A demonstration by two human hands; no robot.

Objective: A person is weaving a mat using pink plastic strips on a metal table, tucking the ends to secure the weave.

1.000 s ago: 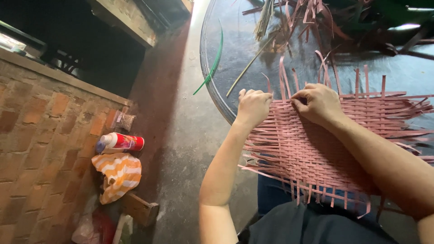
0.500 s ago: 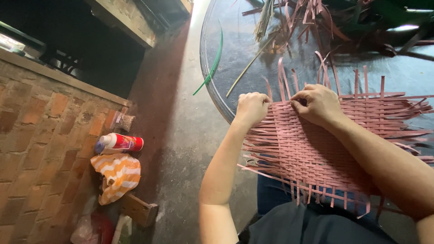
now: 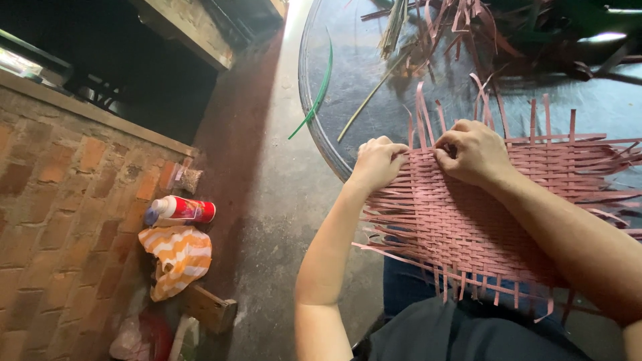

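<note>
A pink woven mat (image 3: pixel 468 220) of flat strips lies across my lap and the edge of a round dark table (image 3: pixel 354 73). My left hand (image 3: pixel 376 162) is curled at the mat's left edge, its fingers pinching the strips there. My right hand (image 3: pixel 472 151) rests on the mat's top edge, fingers bent around the base of an upright pink strip (image 3: pixel 421 113). Loose strip ends stick out on all sides of the mat.
A green strip (image 3: pixel 314 93) and a tan stick (image 3: pixel 371 97) lie on the table, with a heap of pink strips (image 3: pixel 468 27) beyond. By the brick wall (image 3: pixel 60 220) on the floor lie a red-and-white bottle (image 3: pixel 180 210), a striped orange cloth (image 3: pixel 175 257) and a wooden block (image 3: pixel 210 309).
Both hands stay at the mat's top-left corner, with only small finger movements on the strips. The view has barely shifted.
</note>
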